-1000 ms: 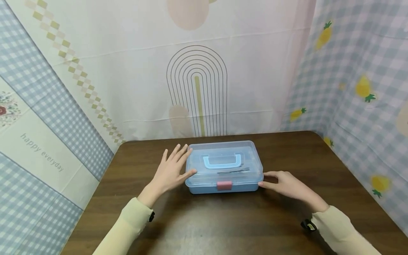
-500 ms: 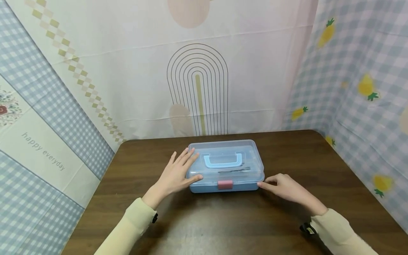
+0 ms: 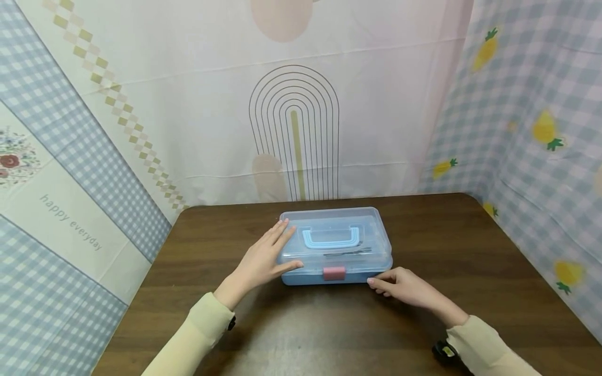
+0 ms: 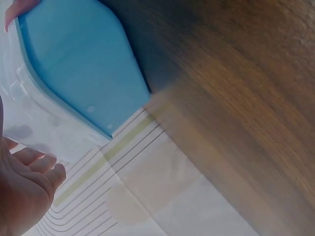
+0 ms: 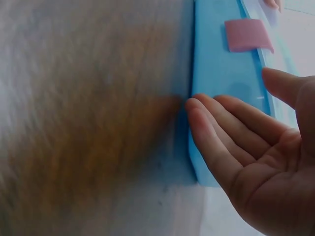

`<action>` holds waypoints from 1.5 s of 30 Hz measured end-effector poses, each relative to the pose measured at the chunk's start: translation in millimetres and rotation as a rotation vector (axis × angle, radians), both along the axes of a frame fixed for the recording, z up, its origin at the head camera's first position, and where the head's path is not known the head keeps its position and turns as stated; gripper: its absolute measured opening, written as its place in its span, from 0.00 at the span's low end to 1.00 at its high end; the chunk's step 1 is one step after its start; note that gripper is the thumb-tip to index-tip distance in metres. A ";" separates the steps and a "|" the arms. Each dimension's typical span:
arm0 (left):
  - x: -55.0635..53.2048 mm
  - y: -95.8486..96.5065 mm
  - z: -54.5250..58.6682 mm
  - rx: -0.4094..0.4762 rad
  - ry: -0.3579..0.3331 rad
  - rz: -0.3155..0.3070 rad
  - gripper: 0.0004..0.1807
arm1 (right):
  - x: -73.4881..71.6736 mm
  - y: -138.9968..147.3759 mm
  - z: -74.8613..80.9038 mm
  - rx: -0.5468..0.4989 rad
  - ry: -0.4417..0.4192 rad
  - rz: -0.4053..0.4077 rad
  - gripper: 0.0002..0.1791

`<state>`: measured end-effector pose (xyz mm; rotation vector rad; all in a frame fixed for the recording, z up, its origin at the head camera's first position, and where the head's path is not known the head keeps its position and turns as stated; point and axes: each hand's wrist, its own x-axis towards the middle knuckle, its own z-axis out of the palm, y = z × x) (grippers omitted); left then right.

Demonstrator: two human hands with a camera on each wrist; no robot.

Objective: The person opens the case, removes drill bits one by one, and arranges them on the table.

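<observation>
A blue storage box with a clear lid lies flat on the table, its lid down. On the lid is a light blue handle, and a pink latch sits at the front. Thin dark items show faintly through the plastic. My left hand rests on the lid's left end with fingers spread and thumb near the front edge. At the front right corner, my right hand has its fingertips against the blue base, right of the latch, fingers mostly straight.
Brown wooden table surrounds the box. A patterned cloth hangs behind the table's back edge, with checked cloth on the right and more at the left. A black wrist strap shows by the right sleeve.
My right hand has moved from the box's right end round to its front right corner. My left hand has slid slightly right, further onto the lid. The box stays nearly in place.
</observation>
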<state>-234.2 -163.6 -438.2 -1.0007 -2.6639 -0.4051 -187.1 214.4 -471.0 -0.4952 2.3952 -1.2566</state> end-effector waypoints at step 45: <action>1.8 0.9 -4.0 0.066 0.036 -0.024 0.49 | 2.8 -67.7 -25.5 -0.538 -0.479 -0.156 0.45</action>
